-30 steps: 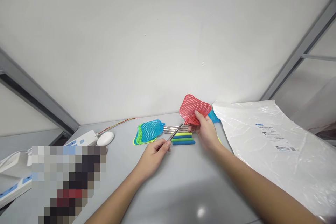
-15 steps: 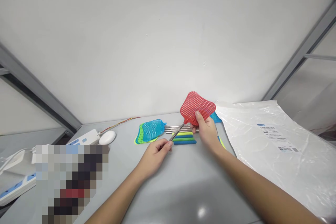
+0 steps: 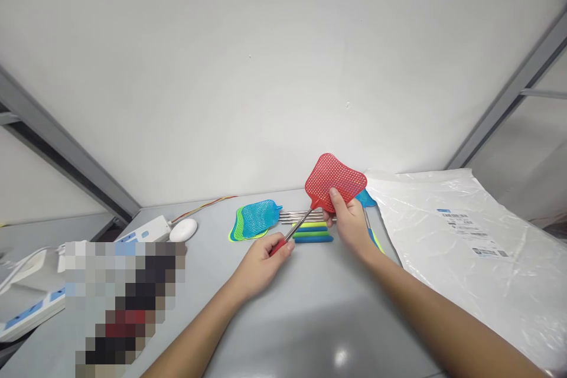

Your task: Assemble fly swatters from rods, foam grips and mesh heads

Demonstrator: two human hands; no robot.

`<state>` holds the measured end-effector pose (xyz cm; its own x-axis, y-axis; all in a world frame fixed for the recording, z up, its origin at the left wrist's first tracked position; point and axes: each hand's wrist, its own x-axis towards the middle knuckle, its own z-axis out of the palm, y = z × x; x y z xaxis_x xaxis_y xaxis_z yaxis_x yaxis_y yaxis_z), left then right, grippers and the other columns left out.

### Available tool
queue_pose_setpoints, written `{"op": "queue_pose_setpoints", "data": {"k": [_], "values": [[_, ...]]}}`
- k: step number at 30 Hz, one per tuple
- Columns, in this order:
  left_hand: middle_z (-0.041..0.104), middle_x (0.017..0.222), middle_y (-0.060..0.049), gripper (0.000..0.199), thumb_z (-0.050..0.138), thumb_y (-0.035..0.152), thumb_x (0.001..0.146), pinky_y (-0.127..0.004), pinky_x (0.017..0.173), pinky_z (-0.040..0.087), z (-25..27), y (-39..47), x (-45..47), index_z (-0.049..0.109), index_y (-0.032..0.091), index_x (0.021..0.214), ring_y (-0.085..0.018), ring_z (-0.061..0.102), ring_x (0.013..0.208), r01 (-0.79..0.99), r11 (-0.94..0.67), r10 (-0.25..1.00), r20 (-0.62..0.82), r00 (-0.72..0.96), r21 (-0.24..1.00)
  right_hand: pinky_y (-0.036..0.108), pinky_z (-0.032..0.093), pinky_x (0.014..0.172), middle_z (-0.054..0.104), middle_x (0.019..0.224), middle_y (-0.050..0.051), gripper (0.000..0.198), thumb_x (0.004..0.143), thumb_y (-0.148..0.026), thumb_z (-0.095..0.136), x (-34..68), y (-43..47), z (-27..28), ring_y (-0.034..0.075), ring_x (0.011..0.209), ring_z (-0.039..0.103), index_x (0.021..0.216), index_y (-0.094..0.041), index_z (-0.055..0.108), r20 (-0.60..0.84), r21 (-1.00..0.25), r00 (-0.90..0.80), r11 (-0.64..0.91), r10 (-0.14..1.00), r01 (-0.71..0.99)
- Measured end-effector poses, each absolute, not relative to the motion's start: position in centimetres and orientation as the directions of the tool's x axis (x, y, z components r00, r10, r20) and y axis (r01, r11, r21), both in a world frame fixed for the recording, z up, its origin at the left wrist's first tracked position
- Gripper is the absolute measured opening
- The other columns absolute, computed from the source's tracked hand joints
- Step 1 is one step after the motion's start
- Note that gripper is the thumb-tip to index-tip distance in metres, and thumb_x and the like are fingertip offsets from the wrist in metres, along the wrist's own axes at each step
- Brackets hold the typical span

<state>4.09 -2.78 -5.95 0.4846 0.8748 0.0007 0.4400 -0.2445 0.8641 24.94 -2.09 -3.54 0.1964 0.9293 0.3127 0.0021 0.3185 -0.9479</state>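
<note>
We look down on a grey desk (image 3: pixel 266 331). The left hand (image 3: pixel 260 260) grips a red handle (image 3: pixel 277 247), its metal rod (image 3: pixel 297 225) slanting up to the neck of a red mesh paddle (image 3: pixel 330 177). The right hand (image 3: pixel 352 227) pinches that paddle, thumb in front. Beyond, we see overlapping blue and green mesh paddles (image 3: pixel 257 218), beside blue and green handles (image 3: pixel 313 238). A white plastic package (image 3: pixel 438 195) lies right; a power strip (image 3: pixel 153 232), left.
</note>
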Motion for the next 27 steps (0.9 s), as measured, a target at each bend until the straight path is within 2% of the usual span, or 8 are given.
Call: {"op": "queue_pose_setpoints", "data": {"k": [14, 22, 25, 27], "values": [[0.038, 0.064, 0.004, 0.042, 0.039, 0.054, 0.091, -0.024, 0.057, 0.028, -5.5, -3.2, 4.0, 0.053, 0.018, 0.075, -0.013, 0.035, 0.061, 0.459, -0.216, 0.863, -0.051, 0.503, 0.862, 0.023, 0.032, 0.046, 0.042, 0.049, -0.003, 0.05, 0.092, -0.051, 0.044, 25.1, -2.3, -3.1, 0.009, 0.046, 0.04, 0.052, -0.02, 0.042, 0.322, -0.947, 0.122, 0.321, 0.939, 0.031], [0.04, 0.064, 0.004, 0.042, 0.039, 0.054, 0.091, -0.024, 0.057, 0.029, -5.4, -3.6, 4.2, 0.05, 0.018, 0.07, -0.013, 0.038, 0.062, 0.486, -0.238, 0.892, -0.009, 0.452, 0.841, 0.024, 0.034, 0.046, 0.043, 0.053, -0.004, 0.042, 0.086, -0.054, 0.052, 25.6, -1.4, -4.2, 0.01, 0.047, 0.038, 0.061, -0.021, 0.044, 0.244, -0.969, 0.154, 0.246, 0.958, 0.0], [0.039, 0.06, 0.005, 0.042, 0.041, 0.055, 0.091, -0.023, 0.053, 0.028, -5.5, -3.9, 4.4, 0.049, 0.019, 0.072, -0.011, 0.036, 0.056, 0.422, -0.148, 0.881, -0.075, 0.468, 0.894, 0.024, 0.034, 0.046, 0.043, 0.054, -0.004, 0.041, 0.085, -0.055, 0.052, 25.6, -1.5, -4.0, 0.01, 0.048, 0.038, 0.064, -0.021, 0.045, 0.24, -0.97, 0.139, 0.245, 0.961, -0.014], [0.035, 0.055, 0.006, 0.042, 0.041, 0.056, 0.091, -0.022, 0.047, 0.024, -5.7, -4.1, 4.5, 0.047, 0.019, 0.073, -0.009, 0.031, 0.049, 0.319, -0.015, 0.848, -0.157, 0.507, 0.948, 0.024, 0.034, 0.046, 0.042, 0.053, -0.005, 0.041, 0.086, -0.055, 0.051, 25.6, -1.7, -3.7, 0.01, 0.047, 0.038, 0.064, -0.022, 0.045, 0.255, -0.966, 0.112, 0.259, 0.96, -0.021]]}}
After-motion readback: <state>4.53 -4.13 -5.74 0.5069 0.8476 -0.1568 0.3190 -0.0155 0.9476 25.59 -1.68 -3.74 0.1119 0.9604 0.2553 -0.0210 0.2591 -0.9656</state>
